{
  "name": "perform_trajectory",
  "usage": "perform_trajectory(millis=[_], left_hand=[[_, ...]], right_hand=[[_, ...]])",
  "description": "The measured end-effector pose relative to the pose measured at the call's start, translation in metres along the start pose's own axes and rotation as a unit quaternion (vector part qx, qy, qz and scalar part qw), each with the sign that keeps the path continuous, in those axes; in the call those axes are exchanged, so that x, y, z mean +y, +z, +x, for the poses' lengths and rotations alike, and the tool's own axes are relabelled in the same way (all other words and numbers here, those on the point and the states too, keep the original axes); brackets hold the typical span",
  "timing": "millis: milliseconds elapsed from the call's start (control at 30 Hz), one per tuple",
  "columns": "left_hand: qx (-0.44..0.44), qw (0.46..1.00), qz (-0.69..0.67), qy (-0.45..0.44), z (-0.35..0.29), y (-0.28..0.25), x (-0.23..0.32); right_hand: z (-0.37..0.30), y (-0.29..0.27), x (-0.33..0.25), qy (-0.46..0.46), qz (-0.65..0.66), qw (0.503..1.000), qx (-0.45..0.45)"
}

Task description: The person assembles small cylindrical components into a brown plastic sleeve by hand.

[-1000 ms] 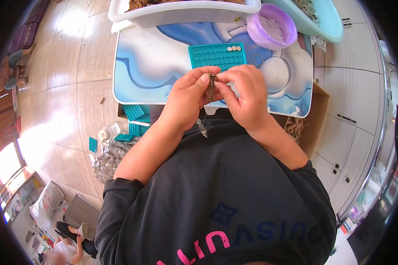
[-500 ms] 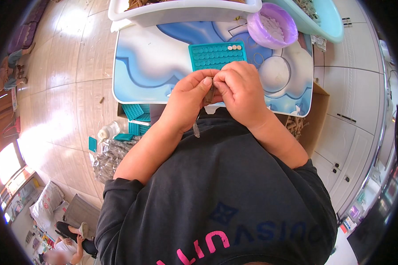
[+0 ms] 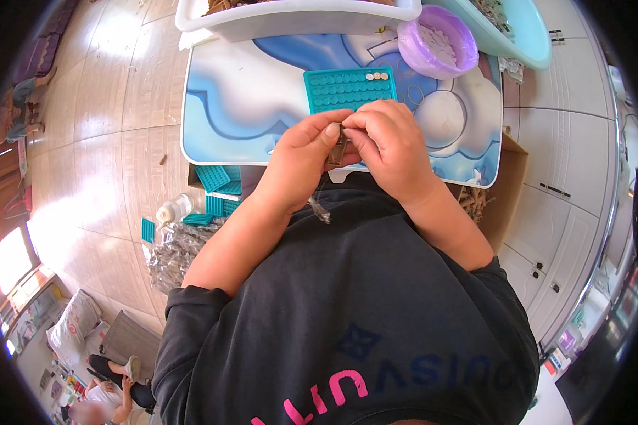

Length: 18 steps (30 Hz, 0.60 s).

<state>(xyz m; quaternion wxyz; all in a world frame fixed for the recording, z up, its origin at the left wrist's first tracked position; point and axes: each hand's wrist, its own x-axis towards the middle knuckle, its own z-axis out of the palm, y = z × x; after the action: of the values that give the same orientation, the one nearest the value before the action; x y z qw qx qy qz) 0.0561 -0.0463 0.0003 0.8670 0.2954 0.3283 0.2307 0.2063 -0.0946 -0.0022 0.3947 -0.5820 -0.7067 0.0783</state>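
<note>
Close together over the table's near edge, my two hands pinch a small brown piece, mostly covered by the fingers. My left hand grips it with the thumb on top. The right hand is closed at its upper end, thumb and forefinger pressed together. Below the left hand dangles a thin greyish strip; what it is attached to is hidden. Just beyond the fingers lies a teal tray with rows of round hollows. Three pale round discs sit in its far right corner.
A white bin of brown material, a purple bowl of white pieces and a light-blue basin line the table's far side. Teal trays, a bottle and a plastic bag lie left; another person sits lower left.
The right fingers have shifted slightly at the brown piece, leaving more of it showing. The dangling strip has swung a little to the right. The left hand stays nearly still.
</note>
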Motion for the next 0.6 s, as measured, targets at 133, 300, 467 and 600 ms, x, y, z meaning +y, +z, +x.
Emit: perform_trajectory(millis=[133, 300, 467, 600], left_hand=[[-0.011, 0.999, 0.043, -0.004, 0.000, -0.003, 0.002], [0.025, 0.999, -0.003, 0.031, 0.004, -0.004, -0.003], [0.057, 0.994, -0.014, 0.091, 0.005, 0.000, -0.002], [0.057, 0.994, -0.009, 0.088, 0.004, 0.000, 0.000]], right_hand=[[0.000, 0.000, 0.000, -0.017, -0.031, 0.999, -0.010], [0.000, -0.001, -0.012, -0.009, -0.047, 0.998, 0.039], [-0.009, 0.005, -0.030, 0.069, 0.032, 0.997, -0.034], [-0.017, 0.009, -0.027, 0.156, 0.146, 0.977, -0.013]])
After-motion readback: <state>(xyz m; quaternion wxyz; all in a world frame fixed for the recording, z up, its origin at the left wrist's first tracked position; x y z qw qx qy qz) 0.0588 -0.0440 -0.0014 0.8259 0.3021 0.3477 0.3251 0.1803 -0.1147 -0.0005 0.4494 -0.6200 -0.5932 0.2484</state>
